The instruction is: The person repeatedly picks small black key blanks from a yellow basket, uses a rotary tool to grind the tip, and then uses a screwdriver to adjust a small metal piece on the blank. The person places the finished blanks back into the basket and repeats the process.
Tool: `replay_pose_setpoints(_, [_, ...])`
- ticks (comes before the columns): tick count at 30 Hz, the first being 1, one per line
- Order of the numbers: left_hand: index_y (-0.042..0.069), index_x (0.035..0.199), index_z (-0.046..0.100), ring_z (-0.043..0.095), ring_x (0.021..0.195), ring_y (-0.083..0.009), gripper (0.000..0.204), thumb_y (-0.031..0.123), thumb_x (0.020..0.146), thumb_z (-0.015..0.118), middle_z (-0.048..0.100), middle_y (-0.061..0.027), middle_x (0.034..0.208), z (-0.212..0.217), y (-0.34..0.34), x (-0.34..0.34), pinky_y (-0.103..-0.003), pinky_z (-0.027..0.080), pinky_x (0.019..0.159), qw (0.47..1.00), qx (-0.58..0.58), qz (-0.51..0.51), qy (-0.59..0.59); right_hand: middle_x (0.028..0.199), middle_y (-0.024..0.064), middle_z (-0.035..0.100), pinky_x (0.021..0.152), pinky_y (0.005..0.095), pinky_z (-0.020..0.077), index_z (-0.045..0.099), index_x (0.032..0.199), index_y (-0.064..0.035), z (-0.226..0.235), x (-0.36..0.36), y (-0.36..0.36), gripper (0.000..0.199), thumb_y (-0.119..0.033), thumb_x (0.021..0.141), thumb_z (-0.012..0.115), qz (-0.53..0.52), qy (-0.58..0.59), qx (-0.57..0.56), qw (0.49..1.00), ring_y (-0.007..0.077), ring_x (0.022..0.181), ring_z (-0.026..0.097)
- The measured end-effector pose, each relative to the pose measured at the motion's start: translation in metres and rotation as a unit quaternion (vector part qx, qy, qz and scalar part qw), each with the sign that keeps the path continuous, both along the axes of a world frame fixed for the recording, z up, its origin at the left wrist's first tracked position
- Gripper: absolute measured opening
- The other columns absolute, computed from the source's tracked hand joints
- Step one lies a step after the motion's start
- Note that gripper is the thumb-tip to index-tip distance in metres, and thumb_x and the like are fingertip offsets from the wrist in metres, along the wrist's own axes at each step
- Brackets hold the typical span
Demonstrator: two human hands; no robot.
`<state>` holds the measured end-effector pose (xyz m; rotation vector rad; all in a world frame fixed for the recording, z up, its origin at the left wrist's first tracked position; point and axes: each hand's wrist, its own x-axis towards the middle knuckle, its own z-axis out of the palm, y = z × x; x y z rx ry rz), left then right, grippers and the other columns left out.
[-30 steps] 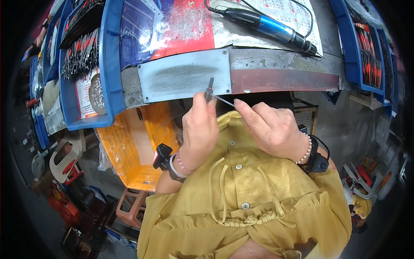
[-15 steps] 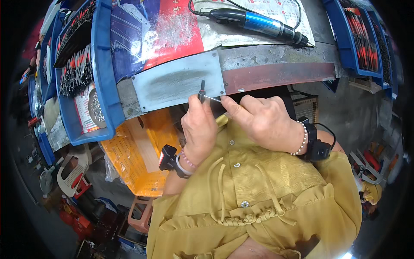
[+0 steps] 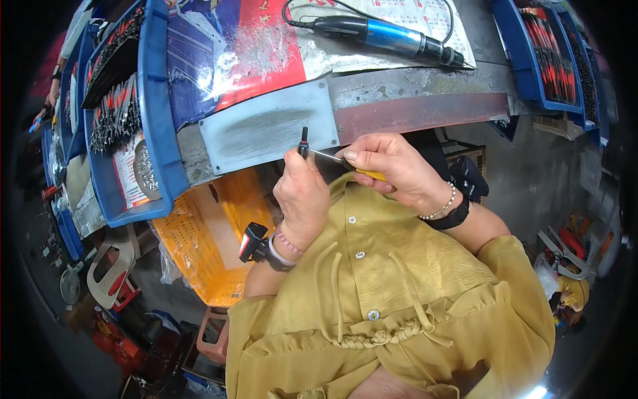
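My left hand [image 3: 302, 199] is closed around a small dark rod-like part [image 3: 304, 141], which stands upright above the fingertips and has a thin red mark on it. My right hand [image 3: 397, 165] grips a screwdriver [image 3: 372, 174] by its yellow and black handle. Its thin metal shaft points left, and the tip meets the side of the dark part just above my left fingers. Both hands are in front of the table edge, close to a light blue-grey plate [image 3: 266, 126] with a dark worn patch. The lower end of the dark part is hidden in my left hand.
A blue and black electric screwdriver [image 3: 392, 36] lies at the back on paper, its cord looped behind. Blue bins [image 3: 156, 100] with black and red parts stand at left, another blue bin [image 3: 525, 80] at right. An orange crate [image 3: 193, 233] is below the table edge.
My right hand has turned over, so the screwdriver's yellow handle now shows beneath the fingers. My left hand keeps the dark part in nearly the same place. The whole view has shifted slightly.
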<state>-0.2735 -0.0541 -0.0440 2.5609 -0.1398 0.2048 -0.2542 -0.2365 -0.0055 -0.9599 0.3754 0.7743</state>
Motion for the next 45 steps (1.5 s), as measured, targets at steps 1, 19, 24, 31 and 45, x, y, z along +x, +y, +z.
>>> replay_pose_setpoints(1, [-0.004, 0.103, 0.05, 0.062, 0.061, -0.0421, 0.017, 0.005, 0.092, 0.059, 0.06, -0.0215, 0.072, 0.001, 0.0, 0.0, -0.048, 0.047, 0.051, 1.0, 0.004, 0.004, -0.003, 0.082, 0.0016, 0.061, 0.057, 0.0191, 0.0435, 0.065, 0.111, 0.0018, 0.001, 0.002, 0.0, 0.023, -0.016, 0.097, 0.062, 0.003, 0.05, 0.001, 0.999, 0.0026, 0.07, 0.054])
replay_pose_setpoints(19, [0.002, 0.108, 0.056, 0.033, 0.06, 0.0003, 0.018, 0.018, 0.104, 0.049, 0.041, 0.0088, 0.071, 0.056, 0.027, -0.002, -0.018, 0.026, 0.051, 0.757, -0.556, 0.023, 0.343, 0.099, 0.0167, 0.058, 0.066, 0.036, 0.0541, 0.059, 0.115, 0.0057, 0.036, -0.02, -0.003, 0.04, 0.006, 0.076, 0.065, 0.095, -0.622, -0.379, 0.679, 0.031, 0.083, 0.063])
replay_pose_setpoints(24, [0.004, 0.106, 0.055, 0.034, 0.054, -0.0043, 0.017, 0.019, 0.104, 0.049, 0.044, 0.0034, 0.068, 0.049, 0.025, -0.002, -0.021, 0.027, 0.047, 0.805, -0.5, 0.016, 0.318, 0.102, 0.017, 0.059, 0.068, 0.033, 0.0556, 0.059, 0.122, 0.0013, 0.039, -0.017, -0.003, 0.047, 0.01, 0.077, 0.068, 0.105, -0.6, -0.378, 0.697, 0.028, 0.082, 0.065])
replay_pose_setpoints(31, [-0.002, 0.105, 0.052, 0.056, 0.064, -0.0365, 0.015, 0.012, 0.101, 0.049, 0.058, -0.0182, 0.077, 0.039, 0.01, -0.01, -0.04, 0.043, 0.059, 0.971, -0.21, -0.008, 0.114, 0.077, 0.0089, 0.064, 0.05, 0.0279, 0.045, 0.064, 0.119, -0.0004, 0.03, -0.018, -0.002, 0.033, -0.003, 0.086, 0.066, 0.065, -0.504, -0.327, 0.797, 0.0184, 0.06, 0.06])
replay_pose_setpoints(45, [-0.005, 0.112, 0.048, 0.059, 0.063, -0.044, 0.018, 0.004, 0.097, 0.051, 0.059, -0.0221, 0.074, 0.039, 0.009, -0.01, -0.045, 0.042, 0.053, 0.976, -0.184, -0.044, 0.11, 0.067, 0.0039, 0.057, 0.043, 0.0331, 0.0456, 0.061, 0.132, -0.0096, 0.044, -0.017, -0.005, 0.055, -0.009, 0.077, 0.066, 0.231, -0.62, -0.484, 0.572, 0.0199, 0.048, 0.057])
